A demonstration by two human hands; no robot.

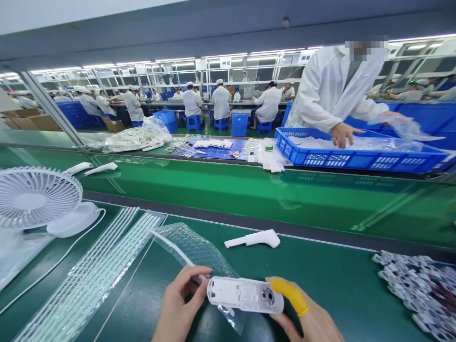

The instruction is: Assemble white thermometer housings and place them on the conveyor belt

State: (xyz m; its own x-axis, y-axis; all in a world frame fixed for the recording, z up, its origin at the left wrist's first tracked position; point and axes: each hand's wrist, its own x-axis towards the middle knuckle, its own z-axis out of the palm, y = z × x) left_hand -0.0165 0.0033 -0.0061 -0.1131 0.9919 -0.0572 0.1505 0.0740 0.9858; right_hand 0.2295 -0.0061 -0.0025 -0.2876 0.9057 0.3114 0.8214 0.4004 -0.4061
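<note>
A long white plastic housing (235, 294) with a round dark part near its right end is held level between my two hands. My left hand (183, 301) pinches its left end, and a thin white strip runs up and left from those fingers. My right hand (302, 308), with a yellow cover on one finger, grips the right end. Clear bubble wrap (199, 247) lies behind and partly under the housing. Beyond it, a white handle-shaped part (254, 238) rests on the green table (331, 280).
At the left are a white fan (35, 197) and a bundle of thin strips (96, 270). Many small white parts (416, 289) are piled at the right. Across the green belt (221, 185), a person in white reaches into a blue crate (356, 159).
</note>
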